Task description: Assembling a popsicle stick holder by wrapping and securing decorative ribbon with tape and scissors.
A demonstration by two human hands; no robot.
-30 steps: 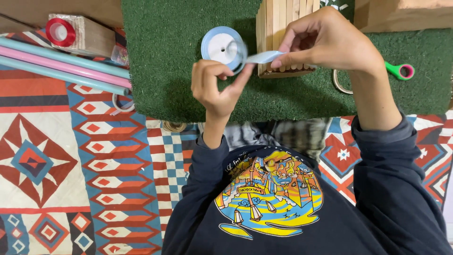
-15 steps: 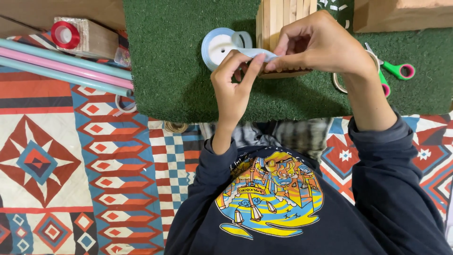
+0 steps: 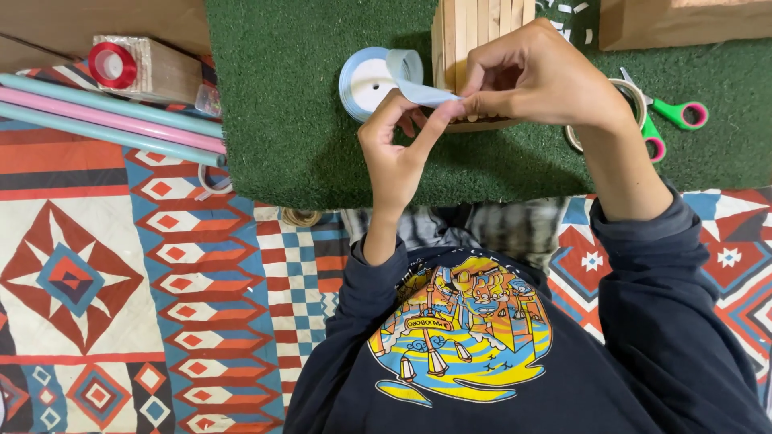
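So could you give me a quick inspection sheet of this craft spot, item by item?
Surface: green turf mat lying on a patterned rug.
Job's things: pale blue ribbon pulled off its spool; stick box behind it.
Clutter: green scissors, tape ring, red tape roll on a wooden block, paper rolls.
Grippers: left hand and right hand both pinch the ribbon.
Cables: nothing seen.
Surroundings: wooden box at the top right.
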